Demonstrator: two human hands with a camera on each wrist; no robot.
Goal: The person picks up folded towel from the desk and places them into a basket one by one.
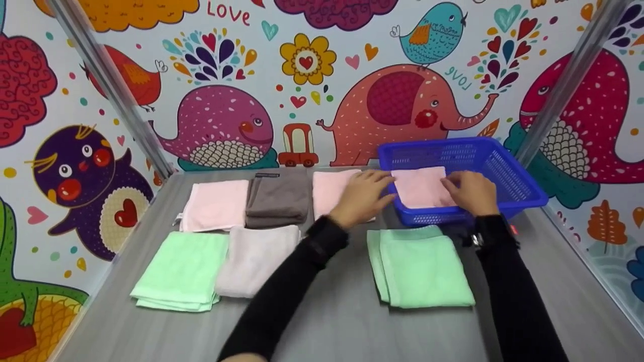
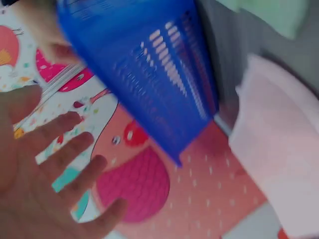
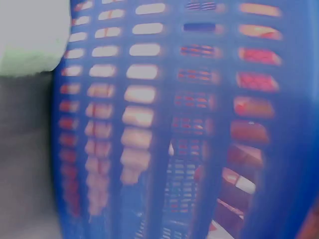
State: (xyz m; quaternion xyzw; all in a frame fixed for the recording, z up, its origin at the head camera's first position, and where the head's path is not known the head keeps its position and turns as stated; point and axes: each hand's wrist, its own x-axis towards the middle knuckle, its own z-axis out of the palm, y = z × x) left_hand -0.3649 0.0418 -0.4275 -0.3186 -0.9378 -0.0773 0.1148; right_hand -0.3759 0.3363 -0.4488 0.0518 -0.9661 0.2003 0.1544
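Note:
My right hand (image 1: pixel 473 192) is over the blue plastic basket (image 1: pixel 518 176), its thumb and curled fingers at the right edge of a folded pink towel (image 1: pixel 420 188) inside. My left hand (image 1: pixel 363 197) hovers by the basket's left rim, over a second pink towel (image 1: pixel 329 191); its fingers are spread and hold nothing, as the left wrist view also shows. A folded light green towel (image 1: pixel 422 269) lies in front of the basket. In the right wrist view the slotted basket wall (image 3: pixel 164 99) fills most of the picture, and the right fingers are hidden.
Left on the grey table (image 1: pixel 332 311) lie another pink towel (image 1: pixel 216 203), a grey-brown towel (image 1: pixel 279 198), a green towel (image 1: pixel 183 266) and a pale grey towel (image 1: pixel 256 256), all folded. Cartoon-printed walls (image 1: pixel 307 15) and metal posts (image 1: pixel 108 85) enclose the table.

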